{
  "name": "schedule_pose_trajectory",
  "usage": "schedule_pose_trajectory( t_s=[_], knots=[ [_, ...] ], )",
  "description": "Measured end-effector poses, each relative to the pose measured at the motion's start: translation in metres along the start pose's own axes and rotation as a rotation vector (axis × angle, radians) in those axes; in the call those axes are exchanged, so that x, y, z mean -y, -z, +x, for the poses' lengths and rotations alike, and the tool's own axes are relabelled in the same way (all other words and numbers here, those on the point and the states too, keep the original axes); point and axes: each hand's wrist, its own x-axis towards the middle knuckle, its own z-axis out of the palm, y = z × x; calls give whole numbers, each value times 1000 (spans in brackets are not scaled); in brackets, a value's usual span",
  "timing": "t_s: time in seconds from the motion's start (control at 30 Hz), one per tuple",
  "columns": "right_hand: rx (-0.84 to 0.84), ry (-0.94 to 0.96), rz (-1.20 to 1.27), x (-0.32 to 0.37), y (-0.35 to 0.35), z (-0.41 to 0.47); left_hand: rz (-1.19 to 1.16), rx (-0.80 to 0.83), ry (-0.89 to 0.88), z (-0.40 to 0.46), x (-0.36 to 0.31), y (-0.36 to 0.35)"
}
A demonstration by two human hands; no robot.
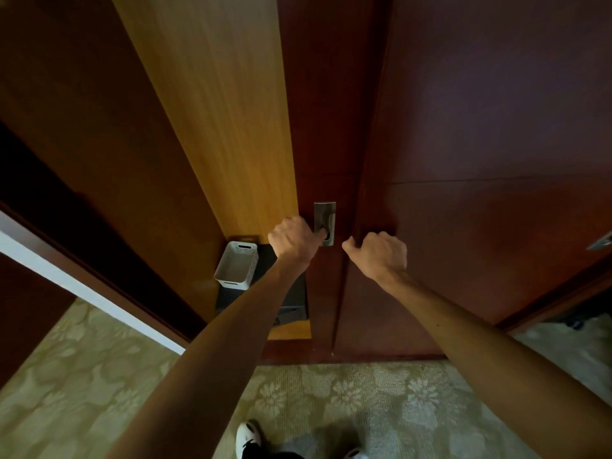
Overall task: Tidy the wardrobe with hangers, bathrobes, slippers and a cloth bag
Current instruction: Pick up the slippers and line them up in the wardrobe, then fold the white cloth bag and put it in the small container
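Observation:
I stand in front of a dark red-brown wardrobe with sliding doors. My left hand (293,241) hooks its fingers into the recessed metal handle (325,217) of the left sliding door (326,127). My right hand (381,253) curls its fingers over the left edge of the right door (480,160). The wardrobe stands partly open at the left, showing its light wooden inner wall (225,120). Inside, low down, a white perforated basket (236,265) sits on a dark box (291,299). No hangers, bathrobes, slippers or cloth bag show.
Patterned green-beige carpet (331,399) covers the floor, and my shoes (248,438) show at the bottom edge. A dark door frame with a white strip (66,279) runs along the left. Another metal handle (601,241) shows at the far right.

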Motion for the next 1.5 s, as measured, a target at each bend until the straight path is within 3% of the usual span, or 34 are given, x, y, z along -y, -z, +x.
schedule_pose_trajectory(
  t_s=[0.17, 0.3, 0.47, 0.57, 0.73, 0.97, 1.23, 1.5],
  knots=[
    [-25, 16, -17, -1, -4, -4, 57, -6, -52, -4, 8, -8],
    [18, -9, 15, -16, -25, -13, 133, 239, -198, -11, 15, -36],
    [148, -186, 101, -40, -65, -48, 135, 518, -415, -24, 15, -91],
    [261, -373, 198, -49, -81, -71, 126, 675, -539, -34, 10, -116],
    [304, -746, 334, -64, -101, -130, 146, 932, -805, -58, -15, -157],
    [262, -1287, 533, -65, -132, -269, 392, 1200, -1221, -148, -51, -204],
    [-19, -1891, 818, -3, -156, -469, 773, 1388, -1645, -323, -35, -229],
    [-292, -2312, 1084, 90, -180, -639, 1046, 1432, -1889, -518, -19, -239]
  ],
)
